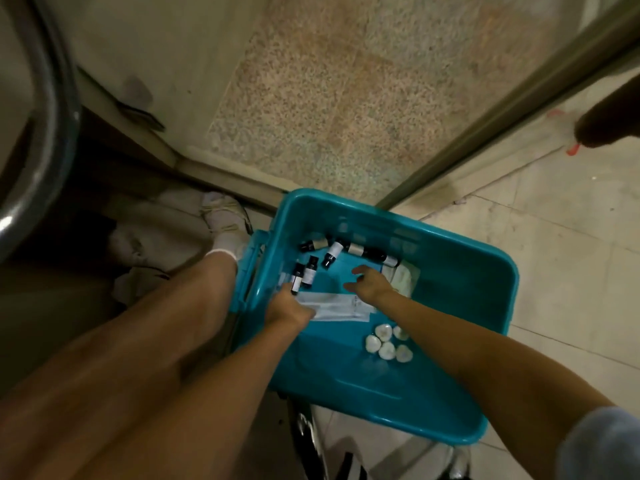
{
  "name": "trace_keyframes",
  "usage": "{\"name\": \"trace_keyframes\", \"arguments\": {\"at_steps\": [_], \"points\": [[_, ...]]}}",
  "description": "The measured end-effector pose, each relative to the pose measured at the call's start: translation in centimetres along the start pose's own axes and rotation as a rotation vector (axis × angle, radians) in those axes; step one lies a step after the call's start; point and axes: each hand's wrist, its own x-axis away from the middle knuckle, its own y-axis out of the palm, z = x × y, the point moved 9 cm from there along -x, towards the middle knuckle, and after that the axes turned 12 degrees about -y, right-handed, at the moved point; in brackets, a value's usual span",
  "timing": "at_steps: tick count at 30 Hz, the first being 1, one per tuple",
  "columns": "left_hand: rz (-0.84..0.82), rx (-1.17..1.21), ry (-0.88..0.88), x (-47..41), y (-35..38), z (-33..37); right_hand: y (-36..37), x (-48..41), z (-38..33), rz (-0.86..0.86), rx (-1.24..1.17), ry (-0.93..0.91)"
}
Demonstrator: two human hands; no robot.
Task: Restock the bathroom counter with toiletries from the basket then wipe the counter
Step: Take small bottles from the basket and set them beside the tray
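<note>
Left hand (288, 304) touching small dark white-labelled bottle (296, 279), grip impossible to tell. Right hand (367, 284) loosely spread, holding nothing, near round white pads (387, 342). All inside teal plastic basket (504, 271) on tiled floor (571, 216).

Glossy teal plastic basket (460, 271)

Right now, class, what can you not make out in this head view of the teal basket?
Bottle labels: head view, too small and blurred to read.
Left hand: head view, its back hides the fingertips; grip unclear.
White packet: head view, partly covered by the right hand.
Round white items: too blurred to identify.
</note>
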Motion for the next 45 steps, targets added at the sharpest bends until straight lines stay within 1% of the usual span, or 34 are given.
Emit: {"name": "trace_keyframes", "arguments": {"at_steps": [4,6,8,11,14,17,21,24,26,29,31,33,36,38,41,43,45], "points": [[-0.011,0.022,0.073,-1.2,-0.1,1.2,-0.8,-2.9,-1.3,0.025,0.358,-0.086],[-0.021,0.024,0.093,-1.5,0.0,1.6,-1.7,-4.2,-1.1,0.057,0.417,-0.068],[-0.013,0.018,0.098,-1.7,0.1,1.7,-2.4,-5.3,-1.0,0.054,0.409,-0.041],[-0.012,-0.037,0.124,-1.6,0.0,1.7,-1.6,-6.9,-0.4,-0.073,0.361,0.008],[-0.022,-0.053,0.117,-1.6,-0.1,1.3,0.1,-7.7,0.7,-0.161,0.416,0.053],[-0.006,-0.02,0.132,-2.0,-0.4,1.7,1.5,-8.0,1.3,-0.098,0.447,0.063],[0.0,0.011,0.167,-1.5,-0.9,0.8,5.1,-6.5,2.1,-0.172,0.288,0.089],[0.022,-0.05,0.124,-1.3,-1.2,-0.5,7.5,-5.5,2.3,-0.105,0.26,0.092],[0.025,-0.014,0.08,-1.5,-0.8,-0.6,9.4,-4.9,2.6,-0.119,0.282,0.108],[0.005,0.017,0.103,-1.1,0.2,0.7,11.0,-4.2,3.1,-0.09,0.206,0.121],[-0.014,0.006,0.096,-1.2,0.7,0.7,10.9,-4.2,3.6,-0.04,0.182,0.112],[-0.021,-0.007,0.062,-1.6,0.8,0.3,10.1,-3.9,3.6,-0.001,0.198,0.049],[-0.042,-0.02,0.027,-2.1,1.0,-0.2,8.3,-3.8,2.5,0.028,0.061,-0.063],[-0.046,-0.024,0.017,-2.2,1.0,-0.2,6.7,-3.4,0.3,0.075,-0.03,-0.236],[-0.037,0.006,0.007,-2.3,1.1,0.3,4.8,-1.5,-3.9,0.141,-0.051,-0.544],[-0.044,0.034,0.017,-2.3,1.2,0.9,4.4,-0.1,-5.9,0.105,-0.098,-0.661],[-0.006,0.004,0.033,-2.2,0.9,1.4,4.4,1.1,-7.3,0.06,-0.145,-0.718]]}}
